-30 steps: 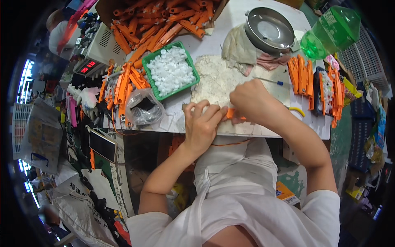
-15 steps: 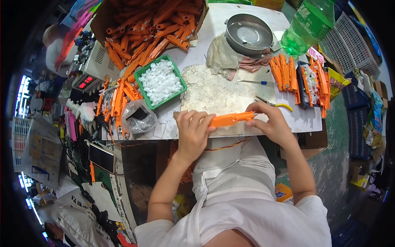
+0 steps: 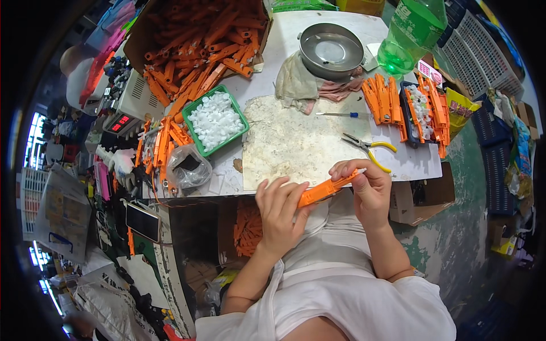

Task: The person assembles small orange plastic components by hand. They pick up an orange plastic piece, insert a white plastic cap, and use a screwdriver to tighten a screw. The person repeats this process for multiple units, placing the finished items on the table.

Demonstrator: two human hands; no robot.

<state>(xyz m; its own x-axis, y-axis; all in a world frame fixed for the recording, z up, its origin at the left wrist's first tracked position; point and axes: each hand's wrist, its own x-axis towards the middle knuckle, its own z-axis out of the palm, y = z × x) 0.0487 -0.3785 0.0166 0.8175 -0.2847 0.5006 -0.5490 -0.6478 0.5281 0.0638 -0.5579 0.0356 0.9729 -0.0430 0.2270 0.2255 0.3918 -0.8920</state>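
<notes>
Between my two hands, just off the table's front edge, an orange plastic part slants upward to the right. My left hand grips its lower left end with thumb and fingers. The fingers of my right hand close around its narrower right end, where a small white piece shows at the tip. Part of that end is hidden under the fingers. Beyond my right hand lie pliers with yellow handles, and farther back a thin screwdriver with a blue handle.
A worn white board covers the table's middle. At left are a green basket of white caps, a clear plastic bag and a box of orange parts. A metal bowl, green bottle and orange stacks stand beyond.
Both hands have come closer to my body with the orange part, and its right end now tips upward more. The pliers, partly covered before, show fully. The view has shifted slightly.
</notes>
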